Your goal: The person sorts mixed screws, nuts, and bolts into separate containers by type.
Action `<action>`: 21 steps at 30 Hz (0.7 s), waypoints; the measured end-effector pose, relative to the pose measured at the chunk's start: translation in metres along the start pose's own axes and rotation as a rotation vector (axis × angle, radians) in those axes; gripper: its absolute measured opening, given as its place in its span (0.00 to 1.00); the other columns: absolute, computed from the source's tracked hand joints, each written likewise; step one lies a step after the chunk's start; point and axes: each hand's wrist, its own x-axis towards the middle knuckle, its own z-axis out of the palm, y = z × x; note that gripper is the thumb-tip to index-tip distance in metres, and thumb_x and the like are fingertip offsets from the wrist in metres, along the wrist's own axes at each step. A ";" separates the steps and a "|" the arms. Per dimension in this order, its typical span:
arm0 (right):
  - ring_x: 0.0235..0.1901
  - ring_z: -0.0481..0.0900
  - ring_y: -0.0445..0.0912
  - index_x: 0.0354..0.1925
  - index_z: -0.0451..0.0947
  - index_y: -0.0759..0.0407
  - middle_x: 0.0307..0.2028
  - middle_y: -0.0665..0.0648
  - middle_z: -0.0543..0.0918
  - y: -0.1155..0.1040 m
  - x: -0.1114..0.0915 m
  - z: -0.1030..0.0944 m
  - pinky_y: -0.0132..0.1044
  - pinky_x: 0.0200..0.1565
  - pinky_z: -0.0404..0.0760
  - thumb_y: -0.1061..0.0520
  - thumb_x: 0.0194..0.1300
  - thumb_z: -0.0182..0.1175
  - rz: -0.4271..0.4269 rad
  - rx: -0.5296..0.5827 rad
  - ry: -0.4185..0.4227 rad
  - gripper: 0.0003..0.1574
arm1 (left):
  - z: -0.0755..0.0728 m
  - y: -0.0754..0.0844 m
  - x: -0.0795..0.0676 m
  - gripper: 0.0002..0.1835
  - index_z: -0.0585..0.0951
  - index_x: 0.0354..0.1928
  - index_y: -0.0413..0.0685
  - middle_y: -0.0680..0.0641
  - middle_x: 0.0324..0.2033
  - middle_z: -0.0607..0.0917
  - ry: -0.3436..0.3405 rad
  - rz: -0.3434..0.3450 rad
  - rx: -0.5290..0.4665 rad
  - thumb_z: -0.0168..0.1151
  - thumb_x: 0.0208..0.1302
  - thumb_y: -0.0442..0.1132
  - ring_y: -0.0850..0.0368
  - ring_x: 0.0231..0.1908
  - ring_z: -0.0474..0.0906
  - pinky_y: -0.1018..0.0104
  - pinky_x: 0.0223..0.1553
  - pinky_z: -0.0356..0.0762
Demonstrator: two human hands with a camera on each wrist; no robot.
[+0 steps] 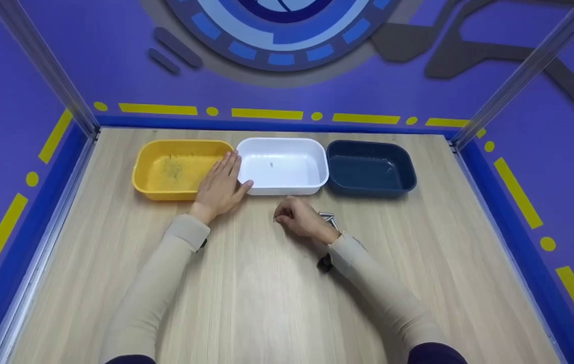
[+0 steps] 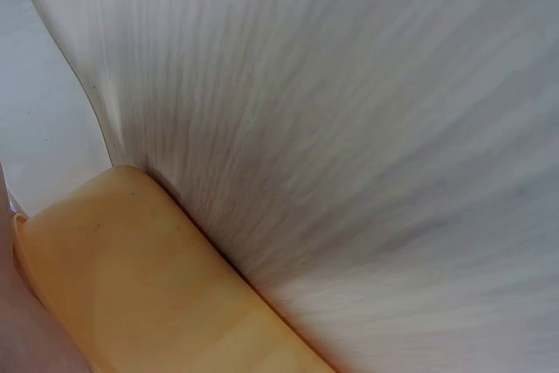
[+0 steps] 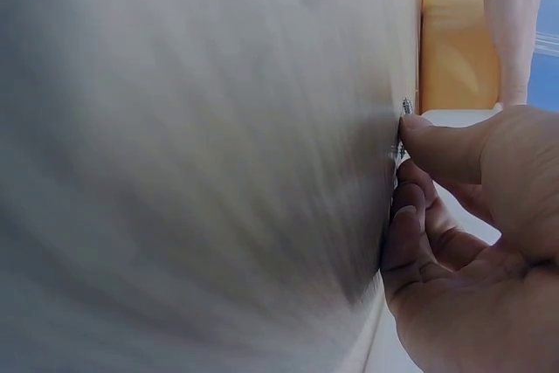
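The right hand [image 1: 301, 217] pinches a screw [image 3: 407, 107] on the counter [image 1: 256, 283], its length roughly along the far edge. Just beyond, toward that edge, stands the white bin [image 1: 283, 191]; bolts [image 1: 327, 214] lie beside the hand. Farther off, the left hand [image 1: 222, 187] lies straight-fingered over the yellow bin's [image 1: 165, 195] right end.

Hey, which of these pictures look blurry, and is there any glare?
Head view: fairly clear, with pale glints inside the dark bin; left wrist view: tabletop grain soft and smeared; right wrist view: tabletop badly blurred towards the left, right grip crisper.
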 end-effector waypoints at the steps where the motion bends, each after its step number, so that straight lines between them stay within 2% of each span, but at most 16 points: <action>1: 0.36 0.78 0.41 0.37 0.88 0.62 0.35 0.58 0.86 0.000 0.000 0.000 0.31 0.39 0.78 0.67 0.70 0.68 -0.001 0.001 -0.001 0.03 | 0.000 0.000 0.000 0.46 0.48 0.85 0.37 0.38 0.86 0.47 -0.001 0.000 0.001 0.36 0.84 0.66 0.44 0.86 0.42 0.49 0.87 0.43; 7: 0.36 0.77 0.41 0.37 0.88 0.61 0.36 0.57 0.84 -0.002 -0.001 -0.002 0.32 0.39 0.78 0.65 0.71 0.69 0.015 0.001 0.002 0.03 | -0.001 0.000 0.000 0.46 0.48 0.85 0.36 0.38 0.86 0.47 -0.005 0.001 0.006 0.36 0.84 0.66 0.44 0.86 0.41 0.50 0.87 0.43; 21: 0.37 0.81 0.42 0.39 0.88 0.60 0.36 0.55 0.89 -0.004 -0.001 -0.005 0.33 0.42 0.79 0.63 0.73 0.68 0.026 0.030 0.014 0.03 | -0.002 0.001 -0.001 0.46 0.48 0.85 0.36 0.38 0.86 0.47 -0.002 0.003 0.006 0.37 0.84 0.65 0.43 0.86 0.42 0.49 0.87 0.44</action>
